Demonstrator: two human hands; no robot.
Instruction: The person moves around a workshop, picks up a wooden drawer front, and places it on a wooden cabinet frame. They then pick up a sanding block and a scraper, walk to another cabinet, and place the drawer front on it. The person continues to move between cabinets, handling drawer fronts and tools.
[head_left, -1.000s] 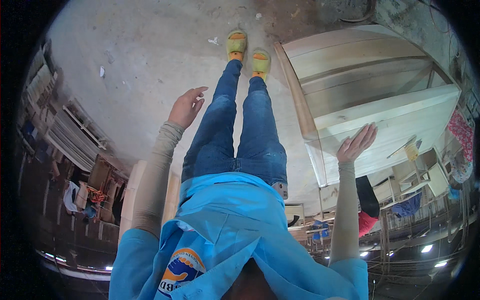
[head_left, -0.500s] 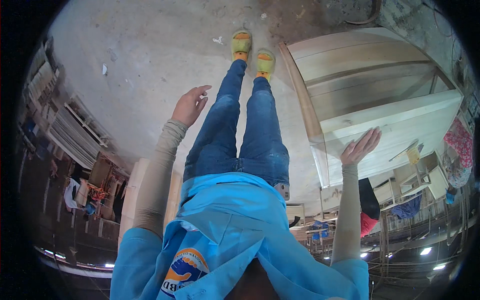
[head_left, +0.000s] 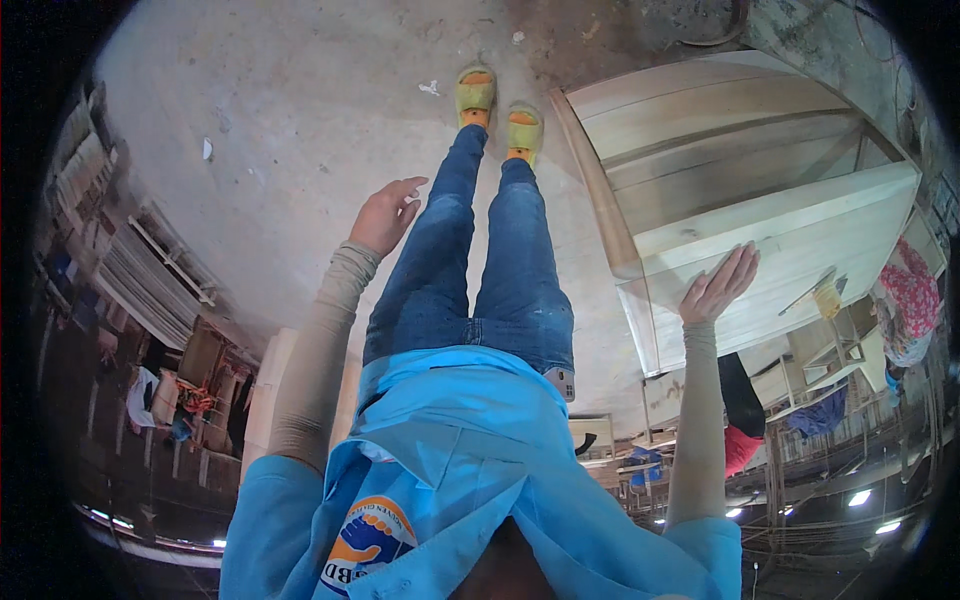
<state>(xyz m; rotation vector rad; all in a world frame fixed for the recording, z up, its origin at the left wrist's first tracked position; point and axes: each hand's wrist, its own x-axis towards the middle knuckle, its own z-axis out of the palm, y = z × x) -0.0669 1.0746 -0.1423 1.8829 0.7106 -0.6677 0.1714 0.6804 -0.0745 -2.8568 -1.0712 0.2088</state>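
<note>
On the right stands a pale wooden cabinet (head_left: 760,255), with open shelf-like compartments on its side. My right hand (head_left: 720,283) lies on its smooth top panel, fingers stretched out and nothing held in them. Out over the concrete floor, beside my thigh, my left hand (head_left: 387,217) hangs in the air with its fingers loosely bent and apart. It holds nothing and touches nothing. A thin tool (head_left: 808,291) and a small yellow object (head_left: 828,300) rest on the same panel, beyond my right hand.
Grey concrete floor (head_left: 270,150) has a few white scraps on it. At the left lie stacked slats (head_left: 150,290) and piled goods. Pale boards (head_left: 270,385) stand behind my left arm. Toward the right are wooden frames (head_left: 830,350) and a person in red floral clothing (head_left: 908,290).
My right hand stays on the cabinet panel while the view shifts slightly. My left hand has moved a little to the right, still free of any object.
</note>
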